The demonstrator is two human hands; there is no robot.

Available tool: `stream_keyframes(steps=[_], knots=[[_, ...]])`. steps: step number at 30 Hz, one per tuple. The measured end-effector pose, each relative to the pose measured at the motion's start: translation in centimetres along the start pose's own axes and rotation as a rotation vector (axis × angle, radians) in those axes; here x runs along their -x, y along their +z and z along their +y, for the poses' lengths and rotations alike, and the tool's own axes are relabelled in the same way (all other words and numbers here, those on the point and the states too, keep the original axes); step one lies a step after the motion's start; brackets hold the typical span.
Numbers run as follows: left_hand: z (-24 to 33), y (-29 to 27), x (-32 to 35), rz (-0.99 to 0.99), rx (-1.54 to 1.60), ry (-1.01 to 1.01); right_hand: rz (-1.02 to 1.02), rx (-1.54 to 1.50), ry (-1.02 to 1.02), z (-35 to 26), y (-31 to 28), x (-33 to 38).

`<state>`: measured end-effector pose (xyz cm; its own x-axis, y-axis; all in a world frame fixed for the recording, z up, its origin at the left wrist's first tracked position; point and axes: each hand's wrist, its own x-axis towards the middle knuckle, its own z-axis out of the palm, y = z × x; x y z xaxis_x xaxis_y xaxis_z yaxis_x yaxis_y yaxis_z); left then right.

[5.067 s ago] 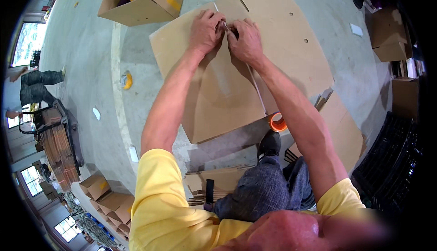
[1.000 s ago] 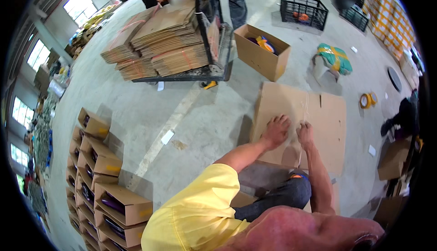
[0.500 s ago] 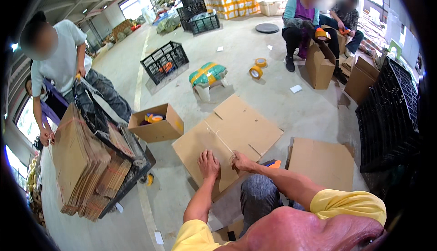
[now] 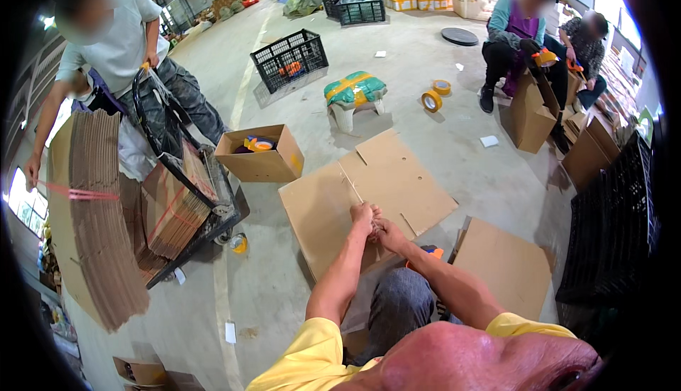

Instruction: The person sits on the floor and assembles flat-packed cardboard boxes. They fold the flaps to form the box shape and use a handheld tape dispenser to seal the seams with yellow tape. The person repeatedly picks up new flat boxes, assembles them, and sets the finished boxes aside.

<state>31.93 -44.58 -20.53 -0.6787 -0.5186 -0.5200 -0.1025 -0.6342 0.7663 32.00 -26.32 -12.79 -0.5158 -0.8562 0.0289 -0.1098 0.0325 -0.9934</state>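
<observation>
Flattened cardboard boxes (image 4: pixel 326 206) lie on the floor in front of me. A thin pale string (image 4: pixel 352 183) runs over their top, from the far part toward my hands. My left hand (image 4: pixel 364 216) is closed on the string, just above the near part of the cardboard. Right beside it, fingers bent, my right hand (image 4: pixel 390 236) grips at the same spot; what lies between its fingers is mostly hidden, but the string leads there. By my right knee an orange-and-blue tool (image 4: pixel 434 252) shows partly behind my forearm.
More flat cardboard (image 4: pixel 502 267) lies at my right, near stacked black crates (image 4: pixel 610 228). An open box (image 4: pixel 259 160) stands ahead left, a wrapped stool (image 4: pixel 355 93) ahead. At left a person (image 4: pixel 117 29) tilts bundled cardboard (image 4: pixel 92 213) by a cart (image 4: pixel 206 249). Two people sit far right.
My left hand has lifted off the cardboard and come right to meet my right hand at the string. The person at left has swung a cardboard bundle away from the cart.
</observation>
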Motion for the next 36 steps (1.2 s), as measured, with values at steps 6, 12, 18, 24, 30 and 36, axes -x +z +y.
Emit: stream_keyframes(steps=[6,12,18,24,30,36], knots=[[-1.9,1.0,1.2,-0.199,0.311,-0.008,0.058,0.803,0.070,-0.1,-1.5,0.0],[-0.7,3.3,4.0,-0.197,0.159,0.024,0.197,0.793,-0.133,-0.8,-4.1,-0.7],[-0.2,4.4,5.6,-0.073,0.235,0.051,0.225,0.910,-0.351,1.0,-5.6,-5.1],[-0.2,5.5,6.8,0.057,0.171,0.118,0.189,0.986,-0.282,1.6,-5.2,-5.1],[0.3,7.6,9.0,0.201,0.028,0.220,0.274,1.026,-0.307,3.2,-5.2,-6.2],[-1.0,9.4,10.7,0.198,-0.036,0.367,0.308,1.007,-0.292,3.1,-5.3,-4.8]])
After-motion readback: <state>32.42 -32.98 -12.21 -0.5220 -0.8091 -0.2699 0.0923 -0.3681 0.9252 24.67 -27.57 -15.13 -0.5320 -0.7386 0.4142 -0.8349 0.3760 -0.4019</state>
